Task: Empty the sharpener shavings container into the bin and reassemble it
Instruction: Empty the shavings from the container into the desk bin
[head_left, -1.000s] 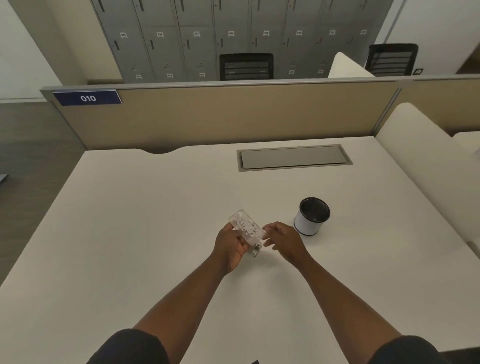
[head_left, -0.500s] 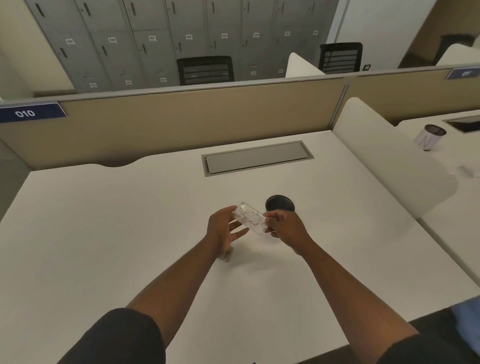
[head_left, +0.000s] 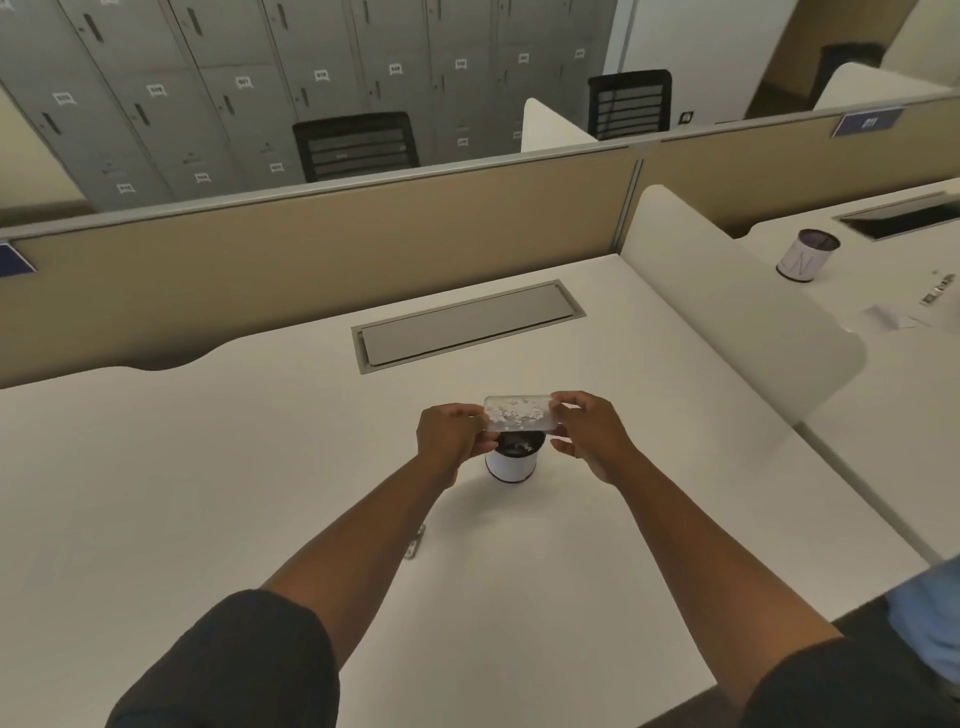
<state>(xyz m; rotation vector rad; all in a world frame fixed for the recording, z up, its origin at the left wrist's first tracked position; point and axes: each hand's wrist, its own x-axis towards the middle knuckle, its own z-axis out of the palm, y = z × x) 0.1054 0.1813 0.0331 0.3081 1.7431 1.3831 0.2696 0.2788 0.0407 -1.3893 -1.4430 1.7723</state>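
Note:
A clear plastic shavings container (head_left: 518, 412) with pale shavings inside is held level above the small white bin (head_left: 511, 464), whose dark inside shows just below it. My left hand (head_left: 451, 435) pinches the container's left end and my right hand (head_left: 588, 432) grips its right end. A small metal sharpener part (head_left: 415, 543) lies on the white desk (head_left: 208, 467) beside my left forearm, partly hidden by it.
A grey cable hatch (head_left: 465, 326) is set into the desk behind the bin. A tan partition (head_left: 311, 244) closes the far edge and a white divider (head_left: 737, 306) the right side. The neighbouring desk holds another small cup (head_left: 807, 255) and papers.
Both hands have carried the container forward and turned it level over the bin. The sharpener part now lies on the desk. The view has swung to the right.

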